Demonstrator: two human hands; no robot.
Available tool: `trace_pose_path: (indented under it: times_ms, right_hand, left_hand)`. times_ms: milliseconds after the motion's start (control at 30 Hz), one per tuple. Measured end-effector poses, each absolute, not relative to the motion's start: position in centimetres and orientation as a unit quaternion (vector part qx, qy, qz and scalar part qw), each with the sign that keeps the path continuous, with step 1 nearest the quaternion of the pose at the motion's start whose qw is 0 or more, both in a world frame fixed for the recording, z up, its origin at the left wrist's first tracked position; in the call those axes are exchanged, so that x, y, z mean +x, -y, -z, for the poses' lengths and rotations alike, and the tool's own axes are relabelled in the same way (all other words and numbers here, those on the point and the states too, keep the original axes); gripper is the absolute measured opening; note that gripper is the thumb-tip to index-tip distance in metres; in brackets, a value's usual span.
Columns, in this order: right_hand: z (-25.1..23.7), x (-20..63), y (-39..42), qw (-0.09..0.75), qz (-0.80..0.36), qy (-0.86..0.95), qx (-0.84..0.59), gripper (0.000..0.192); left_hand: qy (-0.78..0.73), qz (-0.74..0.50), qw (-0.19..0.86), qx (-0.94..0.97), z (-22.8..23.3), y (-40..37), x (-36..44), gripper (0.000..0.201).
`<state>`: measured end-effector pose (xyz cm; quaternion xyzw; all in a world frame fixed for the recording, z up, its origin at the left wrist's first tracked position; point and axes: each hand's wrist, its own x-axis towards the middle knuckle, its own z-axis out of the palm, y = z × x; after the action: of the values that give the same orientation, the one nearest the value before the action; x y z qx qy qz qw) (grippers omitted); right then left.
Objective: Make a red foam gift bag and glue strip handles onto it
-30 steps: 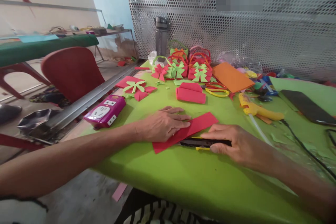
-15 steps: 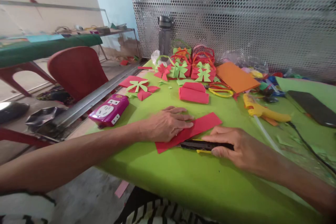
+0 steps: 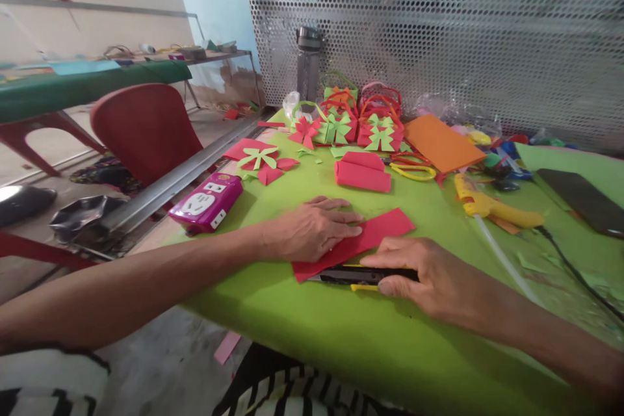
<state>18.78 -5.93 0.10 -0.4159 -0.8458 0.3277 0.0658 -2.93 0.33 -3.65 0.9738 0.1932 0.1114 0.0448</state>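
- Under my left hand (image 3: 312, 232) I see a plain red sheet (image 3: 370, 237).
- My right hand (image 3: 429, 273) is on a black knife (image 3: 348, 275) with yellow trim.
- Beneath both hands the table (image 3: 341, 344) is lime green.
- Left of my left hand sits a magenta socket (image 3: 207, 203) with white faces.
- Beyond my hands I see a folded red piece (image 3: 363, 172), red boxes (image 3: 358, 125) with green bows, an orange sheet (image 3: 441, 143) and yellow scissors (image 3: 414, 171).
- Past my right hand lies a yellow glue gun (image 3: 492, 205).
- Far left of my hands stands a red chair (image 3: 143, 130).
- Behind everything I see silver perforated mesh (image 3: 439, 32).
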Motion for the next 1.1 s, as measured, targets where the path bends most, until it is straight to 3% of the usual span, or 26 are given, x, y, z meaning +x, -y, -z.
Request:
trace_pose_path:
  times_ms: [400,533,700,900,1000,1100]
  right_hand:
    - [-0.5,17.5,7.8,0.058,-0.344,0.852,-0.389,0.018]
    - [-0.8,19.8,7.1,0.122,-0.324,0.849,-0.4,0.021]
    - [0.3,25.2,4.1,0.23,-0.129,0.771,-0.58,0.03]
    - [3.0,28.4,2.7,0.141,0.054,0.663,-0.734,0.037]
    - [4.1,28.1,3.2,0.081,0.136,0.644,-0.748,0.039]
    - [4.7,27.5,3.8,0.072,0.202,0.644,-0.735,0.038]
  left_hand:
    - [-0.201,-0.102,0.053,0.973,3.5,-0.3,-2.9,0.036]
    - [-0.199,-0.113,0.051,0.972,3.0,-0.1,-2.9,0.034]
    - [-0.187,-0.126,0.019,0.974,3.1,-0.4,-2.9,0.037]
    - [-0.239,-0.176,-0.041,0.954,3.4,-0.3,-3.3,0.038]
    - [-0.249,-0.22,-0.056,0.941,3.5,0.6,-3.3,0.03]
    - [-0.259,-0.229,-0.048,0.937,3.9,1.5,-3.1,0.028]
